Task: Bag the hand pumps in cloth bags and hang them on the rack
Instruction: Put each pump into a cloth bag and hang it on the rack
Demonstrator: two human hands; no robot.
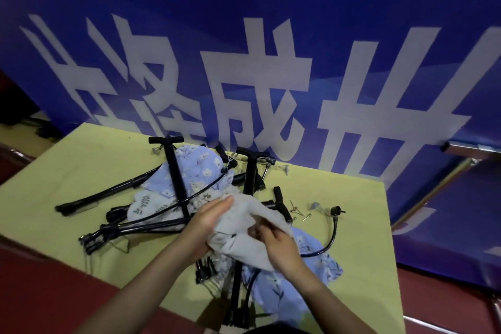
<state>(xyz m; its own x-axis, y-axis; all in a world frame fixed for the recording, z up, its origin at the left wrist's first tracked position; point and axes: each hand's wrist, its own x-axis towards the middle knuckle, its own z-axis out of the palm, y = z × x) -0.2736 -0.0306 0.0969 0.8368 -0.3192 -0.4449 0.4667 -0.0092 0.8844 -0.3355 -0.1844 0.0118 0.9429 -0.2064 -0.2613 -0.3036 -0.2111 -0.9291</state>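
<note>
Grey cloth bag (244,228), frame centre, pinched by both hands — left hand (208,221), right hand (279,244) — seemingly to find its mouth.

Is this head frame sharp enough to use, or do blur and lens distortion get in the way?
Head view: soft throughout; the right hand and the grey cloth bag it grips are motion-blurred, the left hand less so. Wide-angle bending tilts the blue banner and skews the yellow-green table. Lighting is dim and even, without glare.
</note>
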